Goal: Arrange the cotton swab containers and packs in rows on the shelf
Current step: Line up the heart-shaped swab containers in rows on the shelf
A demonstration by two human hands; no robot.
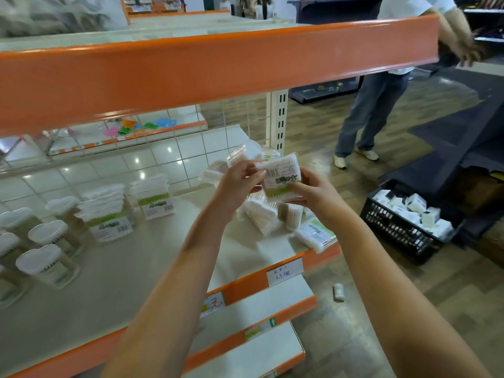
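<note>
- A cotton swab pack (281, 174) was pinched between the fingers of the left hand (236, 184) and gripped from below by the right hand (316, 192), above the shelf (152, 257).
- A blurred clear container (240, 156) behind the left hand was partly hidden; what held it could not be told.
- Loose packs (268, 215) lay heaped beneath.
- Lidded containers (46, 263) stood in rows at left, cut off.
- A black crate (403, 230) sat on the floor.
</note>
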